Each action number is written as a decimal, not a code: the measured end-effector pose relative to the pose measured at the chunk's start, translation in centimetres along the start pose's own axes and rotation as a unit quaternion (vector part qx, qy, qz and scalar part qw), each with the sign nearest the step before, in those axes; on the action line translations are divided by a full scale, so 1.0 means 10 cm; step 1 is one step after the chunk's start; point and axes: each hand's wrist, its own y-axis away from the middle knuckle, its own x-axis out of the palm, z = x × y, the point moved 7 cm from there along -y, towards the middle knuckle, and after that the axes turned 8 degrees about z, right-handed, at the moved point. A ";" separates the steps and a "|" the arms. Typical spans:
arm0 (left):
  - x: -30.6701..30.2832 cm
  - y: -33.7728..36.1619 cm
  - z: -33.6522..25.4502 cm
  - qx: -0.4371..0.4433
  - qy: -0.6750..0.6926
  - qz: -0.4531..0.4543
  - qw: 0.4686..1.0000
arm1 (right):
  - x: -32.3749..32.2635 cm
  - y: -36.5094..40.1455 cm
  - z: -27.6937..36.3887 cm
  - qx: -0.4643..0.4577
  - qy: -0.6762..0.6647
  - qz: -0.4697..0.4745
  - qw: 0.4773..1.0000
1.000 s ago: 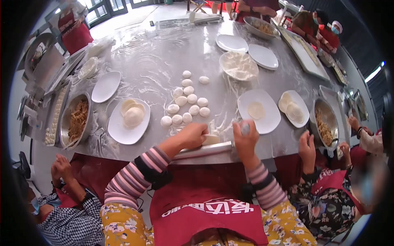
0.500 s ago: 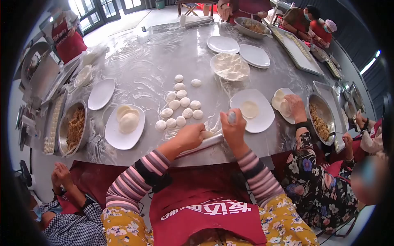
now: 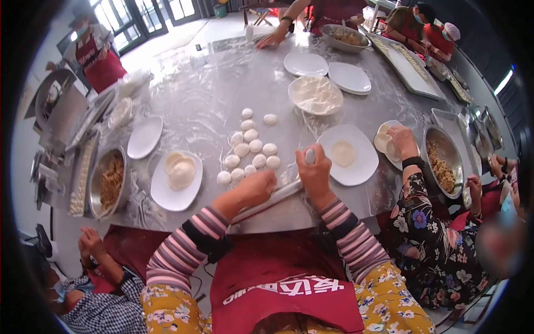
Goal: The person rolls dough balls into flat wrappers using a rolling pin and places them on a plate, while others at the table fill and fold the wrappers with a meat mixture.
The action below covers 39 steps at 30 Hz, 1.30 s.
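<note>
My left hand (image 3: pixel 255 188) lies palm down on a pale rolling pin (image 3: pixel 281 195) at the near edge of the floured steel table (image 3: pixel 211 94). My right hand (image 3: pixel 314 171) is curled around the pin's right end, whose tip sticks up above the fingers. The dough under the pin is hidden by my hands. Just beyond them lie several small white dough balls (image 3: pixel 249 147). A white plate (image 3: pixel 361 161) with one flat round wrapper (image 3: pixel 342 153) sits right of my right hand.
At left a white plate holds stacked wrappers (image 3: pixel 181 170), beside a metal bowl of brown filling (image 3: pixel 109 181). A person at right reaches a hand (image 3: pixel 401 140) onto a plate of wrappers; another filling bowl (image 3: pixel 442 161) stands beside. A flour plate (image 3: pixel 316 94) and empty plates sit further back.
My hands and the rolling pin have shifted slightly left and forward, the pin now more tilted. The person at right reached up onto the wrapper plate and keeps a hand there.
</note>
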 end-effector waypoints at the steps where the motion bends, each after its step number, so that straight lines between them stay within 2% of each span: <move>1: 0.05 -0.01 0.09 0.005 0.038 0.009 0.999 | 0.01 -0.03 -0.01 -0.019 -0.017 -0.002 1.000; 3: 0.00 0.13 -0.14 0.001 -0.001 0.023 1.000 | -0.08 0.19 0.03 -0.106 0.120 0.038 0.986; 4: 0.02 0.14 -0.20 -0.014 -0.024 0.038 0.999 | -0.23 0.28 0.05 -0.070 0.064 0.031 0.995; 5: 0.05 0.08 -0.23 -0.009 -0.031 0.043 0.999 | -0.33 0.40 0.11 -0.072 0.053 0.045 0.995; 6: 0.08 0.00 -0.28 0.017 -0.012 0.043 0.999 | -0.45 0.49 0.16 -0.043 -0.016 0.026 0.999; 7: 0.09 -0.08 -0.34 0.044 0.008 0.046 0.998 | -0.50 0.56 0.21 -0.071 0.048 0.051 0.995; 8: 0.09 -0.21 -0.43 0.049 0.005 0.053 0.997 | -0.57 0.60 0.24 -0.066 0.053 0.045 0.995; 10: 0.03 -0.53 -0.75 0.097 0.151 0.058 0.982 | -0.63 0.62 0.25 -0.014 -0.051 0.045 0.998; 11: 0.00 -0.68 -0.89 0.099 0.151 0.060 0.982 | -0.62 0.62 0.22 -0.005 -0.075 0.046 0.996; 13: -0.09 -0.91 -1.07 0.106 0.403 0.034 0.909 | -0.60 0.61 0.18 -0.004 -0.085 0.048 0.995; 14: -0.10 -0.98 -0.99 0.108 0.404 0.035 0.908 | -0.60 0.60 0.17 -0.003 -0.096 0.053 0.994; 15: -0.18 -1.05 -0.81 0.121 0.262 -0.020 0.957 | -0.61 0.60 0.17 -0.004 -0.094 0.054 0.994; 16: -0.28 -1.03 -0.69 0.129 0.112 -0.075 0.982 | -0.61 0.60 0.16 -0.001 -0.098 0.059 0.993; 17: -0.31 -0.92 -0.59 0.077 -0.014 -0.053 0.996 | -0.60 0.60 0.16 0.003 -0.102 0.063 0.993; 18: -0.33 -0.78 -0.52 0.077 -0.014 -0.053 0.995 | -0.60 0.60 0.15 0.002 -0.102 0.063 0.993; 20: -0.24 -0.50 -0.45 0.082 -0.295 -0.027 0.952 | -0.61 0.61 0.15 0.007 -0.074 0.042 0.996; 21: -0.25 -0.43 -0.40 0.082 -0.293 -0.028 0.952 | -0.59 0.62 0.12 0.020 -0.075 0.045 0.996; 23: -0.26 -0.30 -0.43 0.140 -0.323 -0.077 0.933 | -0.59 0.61 0.16 0.024 -0.075 0.049 0.996; 27: -0.35 -0.19 -0.35 0.088 -0.244 -0.133 0.957 | -0.61 0.64 0.22 0.008 -0.044 0.043 0.998; 29: -0.25 -0.13 -0.24 -0.024 -0.080 -0.036 0.996 | -0.62 0.59 0.25 0.012 -0.034 0.061 0.998; 30: -0.22 -0.08 -0.18 -0.034 -0.072 -0.045 0.996 | -0.60 0.55 0.25 0.014 -0.023 0.063 0.998; 32: -0.11 -0.04 -0.01 -0.031 0.052 -0.042 0.997 | -0.49 0.41 0.27 0.006 -0.034 0.075 0.997; 34: -0.11 -0.02 0.07 -0.043 0.043 -0.070 0.996 | -0.42 0.22 0.34 -0.026 0.009 0.044 0.999; 36: -0.04 -0.04 0.03 -0.039 0.080 -0.024 0.996 | -0.22 0.04 0.24 -0.022 0.002 0.042 0.999; 39: 0.00 -0.03 -0.04 -0.025 0.061 -0.027 0.997 | -0.15 0.06 0.10 -0.038 0.037 0.026 0.998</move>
